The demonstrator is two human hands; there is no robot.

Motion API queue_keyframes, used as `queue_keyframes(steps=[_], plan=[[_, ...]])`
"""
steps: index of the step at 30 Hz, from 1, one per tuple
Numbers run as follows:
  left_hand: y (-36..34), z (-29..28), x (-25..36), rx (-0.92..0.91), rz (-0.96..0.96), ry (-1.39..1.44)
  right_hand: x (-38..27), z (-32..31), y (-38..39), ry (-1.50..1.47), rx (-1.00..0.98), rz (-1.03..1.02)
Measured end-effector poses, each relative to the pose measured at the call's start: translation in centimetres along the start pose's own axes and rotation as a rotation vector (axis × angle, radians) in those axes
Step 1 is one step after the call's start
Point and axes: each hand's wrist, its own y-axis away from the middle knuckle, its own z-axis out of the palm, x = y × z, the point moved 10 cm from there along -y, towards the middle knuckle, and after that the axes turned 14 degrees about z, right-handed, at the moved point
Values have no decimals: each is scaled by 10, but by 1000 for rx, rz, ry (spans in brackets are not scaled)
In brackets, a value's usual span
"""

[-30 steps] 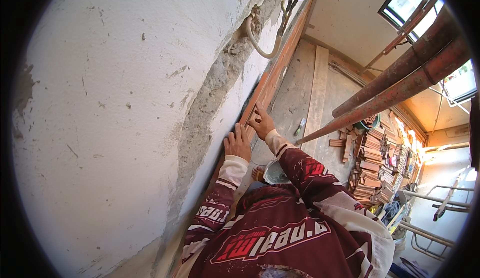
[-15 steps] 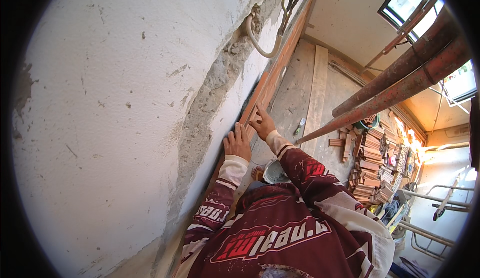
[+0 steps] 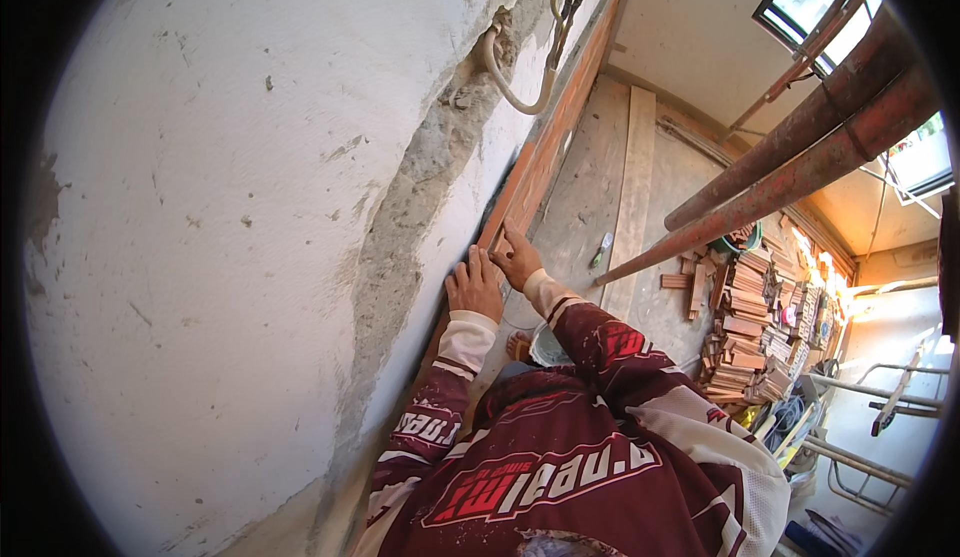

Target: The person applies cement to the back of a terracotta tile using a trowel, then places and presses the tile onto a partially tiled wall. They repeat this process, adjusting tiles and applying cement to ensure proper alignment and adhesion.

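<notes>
Along the right edge of the white wall runs one brick strip, with two hands on it. The left hand, nearer the wall, lies palm down, fingers extended and close together, with no grasp on anything visible. The right hand, just beyond it from the wall, is half curled, index finger stretched along the strip; I can't make out whether it pinches anything. One cable loops out of the wall above the strip. Right of the wall, on the floor, lie one plank and one bucket, the bucket nearer the person. Farther from the wall are two red pipes, slanting, one green tub and one pile of tiles, too many to count. Two windows show beyond the pipes, well apart from the wall.
</notes>
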Motion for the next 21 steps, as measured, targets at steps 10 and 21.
queue_keyframes(steps=[10,21], plan=[[0,3,-1,-40,-29,20,-5,-1,2,19,11,-24],[47,-34,-2,150,-20,134,-9,3,6,-54,-81,35]])
